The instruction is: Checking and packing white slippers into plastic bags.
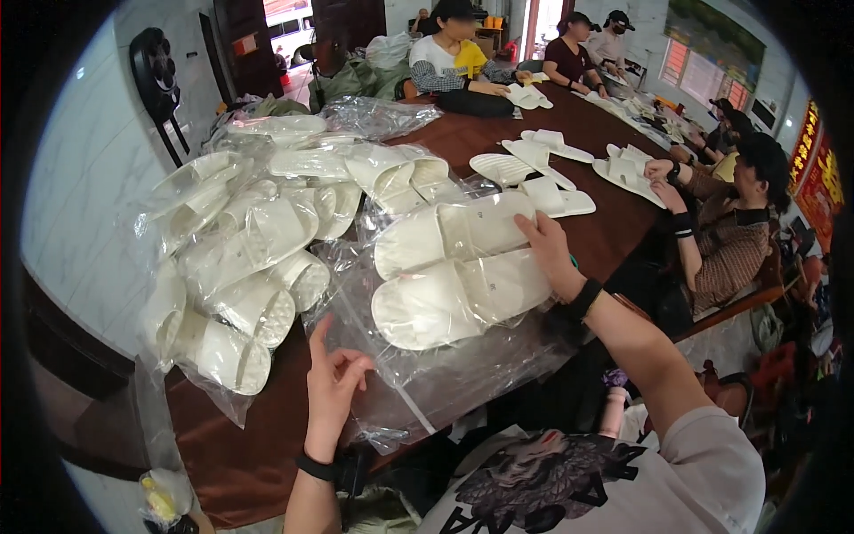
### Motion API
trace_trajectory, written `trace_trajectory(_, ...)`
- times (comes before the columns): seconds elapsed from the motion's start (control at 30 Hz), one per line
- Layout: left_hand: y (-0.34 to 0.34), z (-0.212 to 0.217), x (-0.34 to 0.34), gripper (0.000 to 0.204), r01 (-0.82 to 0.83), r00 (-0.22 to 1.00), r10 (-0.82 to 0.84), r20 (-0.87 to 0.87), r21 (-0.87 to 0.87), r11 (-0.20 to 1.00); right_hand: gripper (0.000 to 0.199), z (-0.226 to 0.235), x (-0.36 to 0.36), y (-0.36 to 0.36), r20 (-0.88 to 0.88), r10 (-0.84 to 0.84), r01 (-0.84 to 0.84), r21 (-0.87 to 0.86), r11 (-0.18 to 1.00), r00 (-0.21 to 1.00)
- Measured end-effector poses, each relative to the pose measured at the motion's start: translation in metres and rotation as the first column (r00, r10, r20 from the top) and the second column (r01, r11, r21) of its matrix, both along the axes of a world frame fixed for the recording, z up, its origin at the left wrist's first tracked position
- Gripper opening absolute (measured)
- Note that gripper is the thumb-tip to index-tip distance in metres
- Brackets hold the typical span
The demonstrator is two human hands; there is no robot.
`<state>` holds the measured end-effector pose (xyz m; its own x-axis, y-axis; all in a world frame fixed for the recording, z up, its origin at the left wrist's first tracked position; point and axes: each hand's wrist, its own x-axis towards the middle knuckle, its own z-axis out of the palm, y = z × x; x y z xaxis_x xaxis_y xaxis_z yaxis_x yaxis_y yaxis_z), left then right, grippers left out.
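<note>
A pair of white slippers (427,313) lies side by side in front of me, with a clear plastic bag (391,374) under and around it. My right hand (550,254) grips the right-hand end of the pair, its fingers over the edge of the upper slipper. My left hand (335,383) is at the bag's near left side with the index finger stretched out and the other fingers loosely bent. It holds nothing that I can make out. Whether its fingertips touch the film is unclear.
Bagged white slippers (258,231) are heaped at the left of the brown-covered table (222,454). Loose white slippers (538,165) lie farther back. A person (721,240) at the right handles slippers (627,173); another person (454,62) sits at the far side.
</note>
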<state>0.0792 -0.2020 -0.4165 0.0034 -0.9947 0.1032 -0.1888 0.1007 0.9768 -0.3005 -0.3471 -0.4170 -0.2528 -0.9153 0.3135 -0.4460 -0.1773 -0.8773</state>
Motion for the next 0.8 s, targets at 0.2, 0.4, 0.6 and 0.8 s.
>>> trace_trajectory(0.2,0.004,0.007,-0.002,0.067,0.031,0.995,-0.026,0.095,-0.042,0.999,0.034,0.000,-0.004,0.008,0.190,0.084,-0.097,0.062,0.993,0.978)
trace_trajectory(0.4,0.016,0.035,0.004,0.025,0.077,0.926,0.016,0.378,-0.230,0.970,0.037,0.018,-0.024,0.005,-0.130,-0.034,0.041,0.051,0.998,0.991)
trace_trajectory(0.6,0.029,0.012,0.015,0.025,0.086,0.859,0.047,0.510,-0.234,0.968,0.038,0.017,-0.091,-0.010,-0.159,0.088,-0.081,0.048,0.996,0.983)
trace_trajectory(0.8,0.025,0.029,0.024,0.019,0.163,0.833,-0.061,0.550,-0.138,0.977,0.028,0.067,-0.129,0.002,-0.013,0.244,-0.242,0.093,0.966,0.970)
